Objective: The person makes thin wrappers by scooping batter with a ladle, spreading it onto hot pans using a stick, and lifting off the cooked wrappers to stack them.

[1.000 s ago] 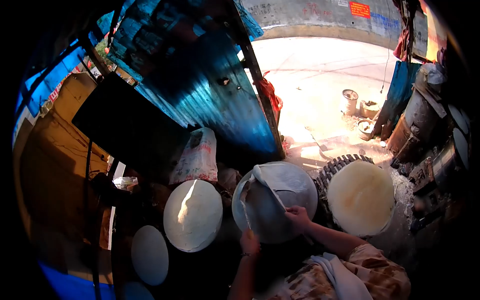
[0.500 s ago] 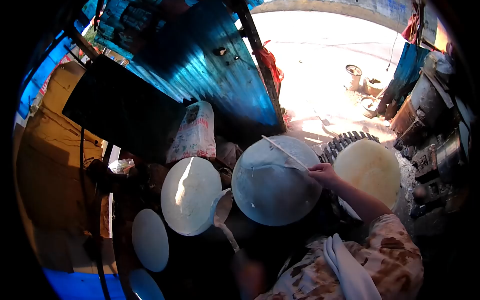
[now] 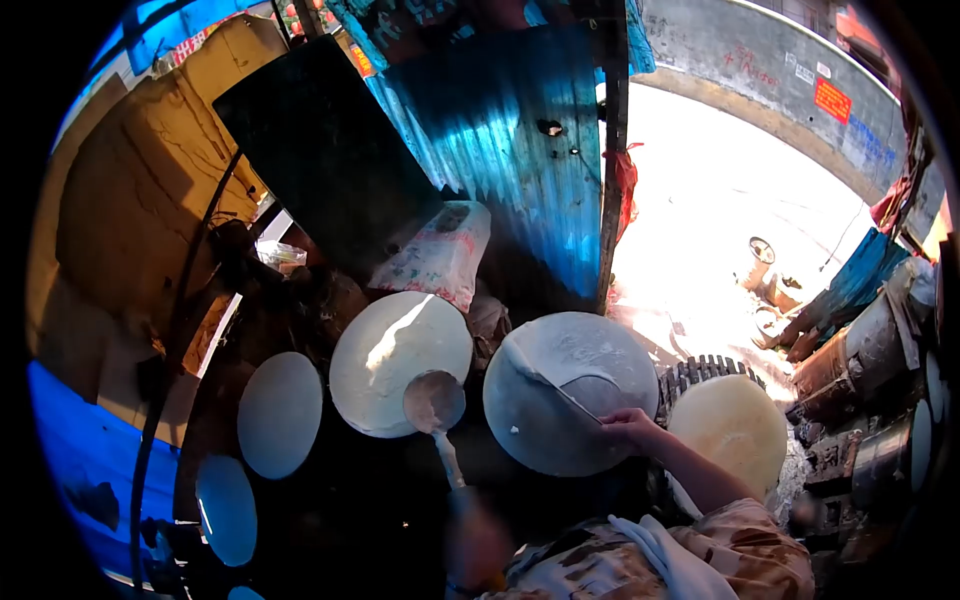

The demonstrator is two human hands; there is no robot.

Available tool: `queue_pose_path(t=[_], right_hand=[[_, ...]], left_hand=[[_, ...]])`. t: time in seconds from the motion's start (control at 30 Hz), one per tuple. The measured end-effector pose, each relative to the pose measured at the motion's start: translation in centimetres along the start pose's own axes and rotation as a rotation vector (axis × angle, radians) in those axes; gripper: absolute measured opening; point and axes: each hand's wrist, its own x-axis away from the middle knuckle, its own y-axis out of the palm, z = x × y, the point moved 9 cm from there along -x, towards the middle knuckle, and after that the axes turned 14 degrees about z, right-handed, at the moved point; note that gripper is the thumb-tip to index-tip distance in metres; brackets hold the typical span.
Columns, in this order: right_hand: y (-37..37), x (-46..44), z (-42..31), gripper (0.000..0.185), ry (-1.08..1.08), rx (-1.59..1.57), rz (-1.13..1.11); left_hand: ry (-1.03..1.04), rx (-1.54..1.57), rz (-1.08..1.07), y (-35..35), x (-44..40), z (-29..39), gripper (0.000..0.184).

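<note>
Right of the frame's centre, the right grip [image 3: 628, 428] is closed on the lower end of a thin stick [image 3: 560, 391], which slants up and left across a big round pan [image 3: 535, 440]. A whitish layer [image 3: 600, 345] covers the pan's upper part. Whether the stick touches it, I cannot tell.

At the bottom centre, the left grip [image 3: 478, 545] is blurred but closed around the handle [image 3: 449, 460] of a ladle [image 3: 434, 402]. The ladle's bowl overlaps the lower right of a pale round vessel [image 3: 375, 385], crossed by 1 bright streak of light.

Just right of the pan is 1 yellowish disc [image 3: 727, 430]; 2 oval discs [image 3: 280, 415] stand at left and lower left. A white sack [image 3: 440, 250] with red print sits above the vessel, near a blue corrugated sheet [image 3: 510, 150] at upper centre.
</note>
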Motion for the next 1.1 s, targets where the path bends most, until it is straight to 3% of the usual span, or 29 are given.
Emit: queue_pose_path(t=[0.03, 0.07, 0.1, 0.13, 0.2, 0.23, 0.27, 0.33, 0.37, 0.47, 0.5, 0.53, 0.57, 0.63, 0.67, 0.7, 0.73, 0.8, 0.83, 0.87, 0.93, 1.0, 1.03, 1.07, 1.1], right_hand=[[-0.2, 1.6, 0.2, 0.025, 0.08, -0.07, -0.101], [-0.7, 2.9, 0.9, 0.026, 0.159, -0.147, -0.201], [-3.0, 2.1, 0.2, 0.024, 0.1, -0.014, -0.204], [-5.3, 1.9, -0.7, 0.024, 0.198, 0.145, -0.176], [-6.8, -1.5, -2.8, 0.026, 0.077, 0.062, 0.082], [-5.5, -1.9, -2.5, 0.026, 0.081, 0.071, 0.08], [-2.8, -1.8, -3.0, 0.026, 0.046, 0.106, 0.019], [-1.6, -1.2, -2.7, 0.027, 0.012, 0.133, -0.038], [-1.8, -0.2, -1.0, 0.027, 0.098, 0.099, -0.128], [-6.2, 1.3, -0.5, 0.025, 0.282, 0.093, -0.257], [-7.4, -0.3, -1.7, 0.024, 0.215, 0.094, -0.217], [-8.2, -1.6, -2.5, 0.023, 0.149, 0.103, -0.175], [-6.8, -2.0, -2.6, 0.023, 0.154, 0.12, -0.184], [-4.8, -4.5, -4.1, 0.02, 0.103, -0.023, 0.088], [-2.6, -6.6, -2.6, 0.019, -0.15, 0.185, -0.056], [-0.1, -1.2, -4.7, 0.02, 0.054, 0.242, -0.172], [-0.6, -0.6, -2.1, 0.022, 0.175, 0.212, -0.252], [-3.5, 1.1, -0.2, 0.024, 0.294, 0.166, -0.321], [-5.6, 1.2, -0.6, 0.024, 0.293, 0.202, -0.34], [-7.0, 0.8, -1.3, 0.025, 0.295, 0.234, -0.361], [-8.1, -2.5, -4.3, 0.026, 0.128, 0.247, -0.128], [-4.9, -4.2, -4.2, 0.023, 0.139, 0.146, -0.123], [-3.1, -4.8, -4.7, 0.021, 0.142, 0.041, -0.119], [-1.2, -3.1, -4.7, 0.02, 0.121, 0.291, -0.183], [-1.0, -1.2, -4.3, 0.021, 0.152, 0.294, -0.236]], left_hand=[[-0.158, 0.401, 0.04, -0.7, 0.8, -0.8, 0.037], [-0.241, 0.582, 0.051, -0.8, 1.2, -0.2, 0.037], [-0.323, 0.763, 0.071, -1.1, 1.5, 0.1, 0.038], [-0.263, 0.687, 0.121, -1.5, 1.6, 1.6, 0.036], [-0.143, 0.564, 0.231, -2.0, 2.3, 3.8, 0.034], [-0.081, 0.522, 0.29, -2.1, 2.6, 4.1, 0.034], [-0.085, 0.537, 0.302, -2.3, 2.8, 3.6, 0.034], [-0.105, 0.811, 0.131, -2.5, 2.5, 3.6, 0.036], [-0.102, 0.832, 0.102, -3.1, 2.7, 3.3, 0.034], [0.008, 0.529, 0.227, -4.5, 4.2, 4.1, 0.034], [-0.074, 0.757, 0.118, -3.2, 4.3, 5.5, 0.033], [-0.071, 0.76, 0.13, -3.5, 3.8, 5.9, 0.033], [-0.068, 0.623, 0.202, -4.2, 3.3, 5.4, 0.033], [-0.055, 0.531, 0.286, -4.7, 3.0, 4.7, 0.034], [-0.077, 0.67, 0.171, -3.8, 2.7, 5.1, 0.033], [-0.101, 0.796, 0.05, -2.9, 2.6, 5.5, 0.033], [-0.101, 0.8, 0.052, -3.1, 2.6, 5.3, 0.033], [-0.146, 0.923, -0.224, -2.0, 3.0, 6.3, 0.032], [-0.152, 0.9, -0.231, -1.8, 3.2, 6.8, 0.032], [-0.137, 0.848, -0.151, -1.9, 3.7, 7.3, 0.032], [-0.128, 0.79, -0.06, -2.2, 3.9, 7.7, 0.032], [-0.026, 0.595, 0.209, -2.4, 2.7, 8.2, 0.041], [-0.009, 0.59, 0.185, -1.6, 2.6, 9.1, 0.044], [-0.003, 0.613, 0.201, -1.5, 2.6, 9.1, 0.044], [-0.011, 0.636, 0.183, -1.2, 2.8, 9.2, 0.044]])
